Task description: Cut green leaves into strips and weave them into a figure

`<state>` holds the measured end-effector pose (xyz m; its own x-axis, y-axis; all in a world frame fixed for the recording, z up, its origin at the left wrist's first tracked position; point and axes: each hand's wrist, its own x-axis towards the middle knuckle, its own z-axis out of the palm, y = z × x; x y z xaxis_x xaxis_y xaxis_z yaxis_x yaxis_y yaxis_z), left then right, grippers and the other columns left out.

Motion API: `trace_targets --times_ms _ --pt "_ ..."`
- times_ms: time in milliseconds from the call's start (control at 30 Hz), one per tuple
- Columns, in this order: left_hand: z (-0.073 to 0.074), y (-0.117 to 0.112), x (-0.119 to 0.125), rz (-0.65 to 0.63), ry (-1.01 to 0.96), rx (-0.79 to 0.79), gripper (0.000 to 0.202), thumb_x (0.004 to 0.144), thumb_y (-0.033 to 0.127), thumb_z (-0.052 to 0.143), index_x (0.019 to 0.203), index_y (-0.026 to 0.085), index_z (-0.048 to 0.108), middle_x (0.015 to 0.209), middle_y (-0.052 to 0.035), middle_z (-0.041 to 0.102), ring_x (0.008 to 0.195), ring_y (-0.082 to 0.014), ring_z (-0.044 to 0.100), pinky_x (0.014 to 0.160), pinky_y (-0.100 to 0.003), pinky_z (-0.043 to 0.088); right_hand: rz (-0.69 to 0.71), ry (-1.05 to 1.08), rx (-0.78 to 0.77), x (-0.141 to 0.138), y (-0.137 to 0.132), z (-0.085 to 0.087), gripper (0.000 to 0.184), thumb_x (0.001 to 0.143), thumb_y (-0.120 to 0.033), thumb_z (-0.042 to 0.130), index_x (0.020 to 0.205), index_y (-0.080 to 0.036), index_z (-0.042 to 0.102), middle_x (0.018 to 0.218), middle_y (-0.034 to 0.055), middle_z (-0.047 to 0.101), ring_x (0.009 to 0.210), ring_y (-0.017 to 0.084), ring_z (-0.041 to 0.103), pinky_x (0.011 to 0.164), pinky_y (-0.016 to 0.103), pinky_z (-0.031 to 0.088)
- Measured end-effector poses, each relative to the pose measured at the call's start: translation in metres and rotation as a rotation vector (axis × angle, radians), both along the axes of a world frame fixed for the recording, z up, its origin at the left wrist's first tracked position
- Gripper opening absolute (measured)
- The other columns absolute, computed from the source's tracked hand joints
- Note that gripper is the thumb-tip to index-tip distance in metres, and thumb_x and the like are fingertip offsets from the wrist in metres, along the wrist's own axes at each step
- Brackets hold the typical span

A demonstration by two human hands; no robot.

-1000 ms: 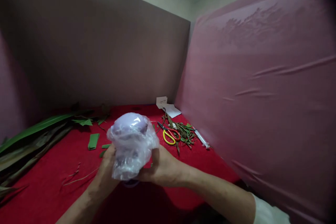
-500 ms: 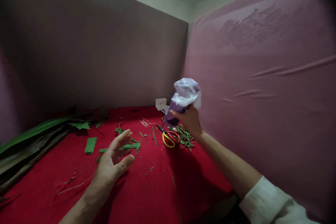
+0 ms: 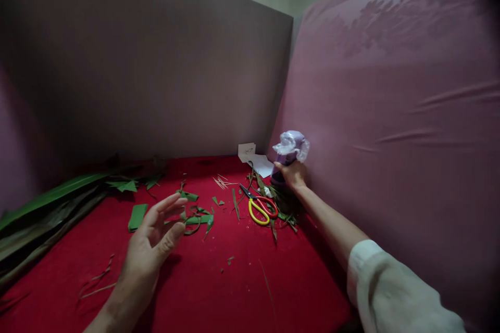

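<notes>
My right hand (image 3: 294,174) is stretched far out to the back right and is closed round a purple container wrapped in a clear plastic bag (image 3: 289,146), held low by the pink wall over a pile of leaf scraps (image 3: 278,203). My left hand (image 3: 153,239) hovers over the red cloth (image 3: 219,291) with its fingers apart and holds nothing. Cut green leaf pieces (image 3: 194,215) lie just beyond its fingertips. Red-and-yellow scissors (image 3: 261,208) lie between the two hands, left of my right wrist.
Long green and dried leaves (image 3: 50,203) are heaped along the left edge. A green leaf rectangle (image 3: 137,217) lies near them. White paper cards (image 3: 253,158) sit in the back corner. Thin sticks (image 3: 221,182) lie behind the scraps. Pink fabric walls close in the right and back.
Both hands held the bagged container near me a second ago. My right hand has carried it out to the back right and lowered it by the wall; my left hand let go and stays open.
</notes>
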<state>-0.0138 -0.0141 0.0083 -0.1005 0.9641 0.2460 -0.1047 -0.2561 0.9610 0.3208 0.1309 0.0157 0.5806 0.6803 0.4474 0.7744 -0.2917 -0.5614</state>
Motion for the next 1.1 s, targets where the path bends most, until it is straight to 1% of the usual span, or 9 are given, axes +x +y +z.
trace_targets --times_ms 133,267,433,500,600,700,833,933,1100 --pt "0.001 0.004 -0.005 0.096 -0.064 0.067 0.046 0.070 0.038 0.071 0.111 0.024 0.056 0.110 -0.0051 0.061 0.107 -0.0220 0.054 0.079 -0.027 0.048 -0.033 0.045 -0.011 0.001 0.003 -0.010 0.057 0.067 -0.051 0.065 0.100 -0.005 0.064 0.097 0.0240 0.066 0.092 0.035 0.064 0.070 0.037 0.049" --pt "0.005 0.008 -0.011 0.249 -0.058 0.134 0.039 0.071 0.031 0.070 0.107 0.023 0.057 0.103 -0.0033 0.062 0.099 -0.0188 0.056 0.082 -0.027 0.046 -0.052 0.107 -0.049 -0.001 0.006 -0.011 0.061 0.065 -0.054 0.065 0.099 -0.004 0.064 0.098 0.0274 0.065 0.093 0.039 0.063 0.071 0.041 0.048" --pt "0.004 0.021 -0.027 0.459 0.062 0.105 0.035 0.071 0.033 0.067 0.102 0.019 0.058 0.093 -0.0038 0.063 0.092 -0.0182 0.059 0.082 -0.029 0.045 -0.046 0.156 -0.028 -0.005 0.000 -0.010 0.066 0.066 -0.052 0.065 0.112 -0.005 0.056 0.106 0.0273 0.062 0.099 0.038 0.060 0.076 0.041 0.047" --pt "0.003 0.026 -0.035 0.462 0.247 0.048 0.035 0.072 0.037 0.063 0.100 0.017 0.059 0.092 -0.0048 0.064 0.088 -0.0192 0.060 0.078 -0.030 0.046 -0.025 0.170 -0.010 -0.009 -0.012 -0.011 0.064 0.067 -0.046 0.066 0.115 -0.006 0.053 0.108 0.0263 0.061 0.102 0.037 0.058 0.079 0.042 0.046" --pt "0.004 0.031 -0.046 0.357 0.422 -0.038 0.029 0.066 0.038 0.067 0.084 0.015 0.065 0.081 -0.0061 0.067 0.079 -0.0219 0.061 0.074 -0.032 0.045 0.033 0.184 0.034 -0.024 -0.042 -0.013 0.062 0.069 -0.040 0.064 0.118 -0.005 0.050 0.114 0.0270 0.055 0.107 0.037 0.054 0.082 0.044 0.044" --pt "0.004 0.031 -0.048 0.209 0.526 -0.095 0.026 0.064 0.039 0.068 0.073 0.015 0.067 0.074 -0.0073 0.069 0.073 -0.0239 0.062 0.069 -0.034 0.045 0.223 0.151 0.106 -0.058 -0.075 -0.013 0.059 0.074 -0.039 0.059 0.124 -0.009 0.046 0.124 0.0216 0.049 0.111 0.030 0.052 0.088 0.039 0.043" --pt "-0.003 0.026 -0.040 0.065 0.643 -0.144 0.021 0.057 0.035 0.071 0.071 0.018 0.069 0.069 -0.0067 0.070 0.067 -0.0246 0.063 0.061 -0.032 0.045 0.666 0.121 0.054 -0.120 -0.102 -0.006 0.027 0.074 -0.041 0.064 0.092 -0.022 0.067 0.097 0.0032 0.066 0.089 0.017 0.061 0.078 0.027 0.047" --pt "-0.011 0.025 -0.034 0.056 0.724 -0.157 0.013 0.054 0.029 0.071 0.064 0.021 0.069 0.063 -0.0048 0.069 0.066 -0.0248 0.063 0.060 -0.030 0.043 0.957 0.213 0.038 -0.159 -0.109 -0.007 0.020 0.078 -0.037 0.062 0.084 -0.020 0.069 0.089 0.0040 0.067 0.084 0.017 0.062 0.076 0.030 0.047" --pt "-0.020 0.027 -0.030 0.105 0.821 -0.163 0.006 0.058 0.027 0.068 0.063 0.022 0.069 0.064 -0.0053 0.070 0.066 -0.0243 0.062 0.058 -0.028 0.039 0.976 0.270 0.172 -0.178 -0.114 -0.026 0.011 0.083 -0.025 0.058 0.083 -0.019 0.066 0.087 0.0042 0.066 0.085 0.017 0.059 0.077 0.032 0.045"
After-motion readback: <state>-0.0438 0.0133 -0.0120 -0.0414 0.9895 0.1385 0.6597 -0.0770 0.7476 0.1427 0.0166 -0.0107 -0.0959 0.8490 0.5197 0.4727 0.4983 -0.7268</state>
